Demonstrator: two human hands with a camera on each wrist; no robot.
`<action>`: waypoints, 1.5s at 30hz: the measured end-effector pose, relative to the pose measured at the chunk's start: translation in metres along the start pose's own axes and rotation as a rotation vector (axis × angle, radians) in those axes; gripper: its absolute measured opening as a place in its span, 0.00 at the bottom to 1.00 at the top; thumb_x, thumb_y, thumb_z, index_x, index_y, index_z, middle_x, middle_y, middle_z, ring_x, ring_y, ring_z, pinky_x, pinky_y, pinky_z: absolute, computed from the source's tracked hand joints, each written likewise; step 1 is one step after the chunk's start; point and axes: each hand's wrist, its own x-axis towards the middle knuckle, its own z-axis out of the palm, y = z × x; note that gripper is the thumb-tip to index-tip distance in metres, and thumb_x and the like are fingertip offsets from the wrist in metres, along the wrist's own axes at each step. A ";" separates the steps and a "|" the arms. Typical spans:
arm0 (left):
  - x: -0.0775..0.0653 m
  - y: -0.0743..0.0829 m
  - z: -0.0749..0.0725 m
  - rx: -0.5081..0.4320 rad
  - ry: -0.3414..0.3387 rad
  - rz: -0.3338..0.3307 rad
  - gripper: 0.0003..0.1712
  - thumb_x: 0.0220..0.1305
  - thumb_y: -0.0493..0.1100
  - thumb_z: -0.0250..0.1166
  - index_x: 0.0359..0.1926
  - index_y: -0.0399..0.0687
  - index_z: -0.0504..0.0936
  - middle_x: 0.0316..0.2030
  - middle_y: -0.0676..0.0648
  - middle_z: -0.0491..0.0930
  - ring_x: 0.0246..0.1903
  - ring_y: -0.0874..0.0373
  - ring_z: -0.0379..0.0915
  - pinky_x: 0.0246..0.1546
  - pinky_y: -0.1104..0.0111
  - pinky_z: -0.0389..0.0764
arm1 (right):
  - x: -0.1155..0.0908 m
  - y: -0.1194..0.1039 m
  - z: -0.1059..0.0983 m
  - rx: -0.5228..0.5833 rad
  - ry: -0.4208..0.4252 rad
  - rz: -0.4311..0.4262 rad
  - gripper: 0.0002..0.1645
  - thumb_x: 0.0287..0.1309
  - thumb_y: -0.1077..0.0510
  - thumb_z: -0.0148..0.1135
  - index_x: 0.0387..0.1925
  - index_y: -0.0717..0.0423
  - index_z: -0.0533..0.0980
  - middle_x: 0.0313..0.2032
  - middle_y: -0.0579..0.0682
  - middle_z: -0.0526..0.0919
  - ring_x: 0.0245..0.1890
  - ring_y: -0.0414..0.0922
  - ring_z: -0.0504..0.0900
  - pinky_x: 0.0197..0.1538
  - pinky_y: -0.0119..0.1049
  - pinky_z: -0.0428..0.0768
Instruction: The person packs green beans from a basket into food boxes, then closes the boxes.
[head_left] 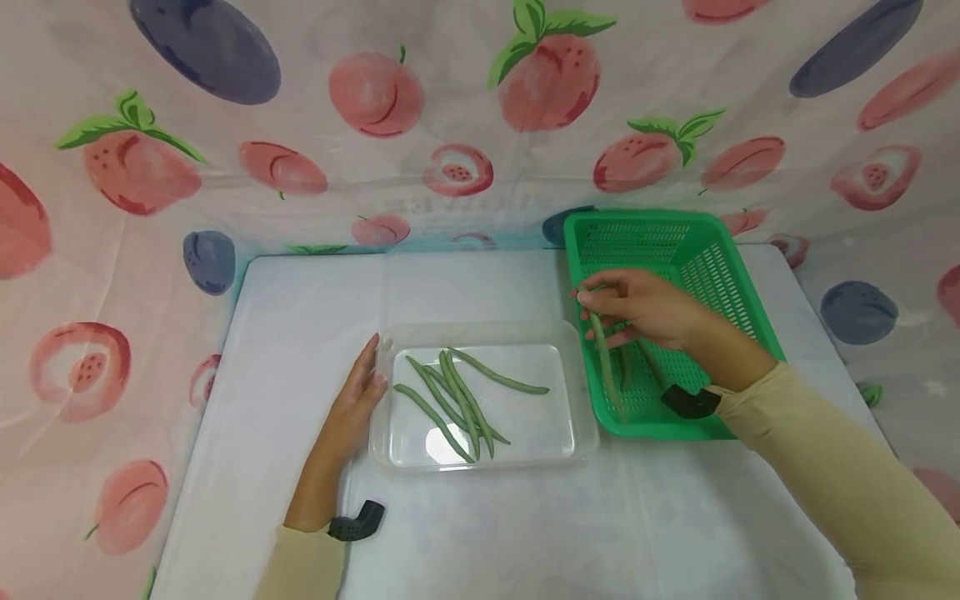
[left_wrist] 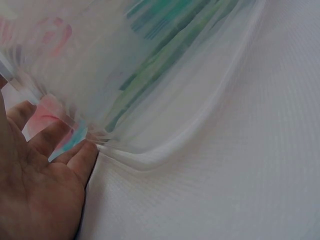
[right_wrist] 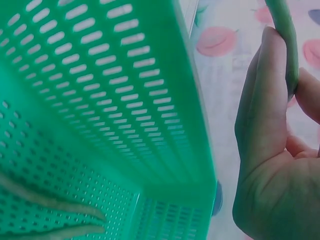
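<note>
My right hand (head_left: pixel 647 308) pinches one long green bean (head_left: pixel 604 354) near its end, over the left rim of the green plastic basket (head_left: pixel 738 271). The right wrist view shows that bean (right_wrist: pixel 285 35) between thumb and fingers. Two more beans (right_wrist: pixel 55 200) lie on the basket floor, partly behind the hand and wrist in the head view. Several green beans (head_left: pixel 459 396) lie in a clear plastic container (head_left: pixel 536 425), mostly toward its left half. Against the container's left wall rests my left hand (head_left: pixel 348 412), its fingers extended; the left wrist view shows the fingertips (left_wrist: pixel 90 150) right at the wall.
A white cloth (head_left: pixel 480 533) covers the table under both containers, which stand side by side. Fruit-printed fabric (head_left: pixel 457 100) hangs behind and along both sides. A black wrist device (head_left: pixel 690 402) sits at each cuff.
</note>
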 end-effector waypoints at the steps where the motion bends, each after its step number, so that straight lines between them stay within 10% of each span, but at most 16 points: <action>1: 0.000 0.000 0.000 0.002 -0.001 -0.001 0.36 0.78 0.55 0.51 0.80 0.78 0.48 0.82 0.51 0.44 0.80 0.35 0.41 0.67 0.32 0.61 | 0.000 -0.001 0.002 0.002 0.000 0.002 0.32 0.74 0.46 0.58 0.68 0.60 0.66 0.44 0.51 0.80 0.42 0.47 0.88 0.41 0.42 0.88; 45: 0.001 -0.001 -0.001 0.009 0.000 0.011 0.36 0.79 0.52 0.50 0.80 0.80 0.48 0.82 0.50 0.46 0.80 0.36 0.44 0.67 0.32 0.61 | 0.023 -0.019 0.065 0.048 -0.046 0.008 0.23 0.75 0.47 0.56 0.61 0.57 0.70 0.41 0.55 0.81 0.32 0.47 0.89 0.33 0.41 0.89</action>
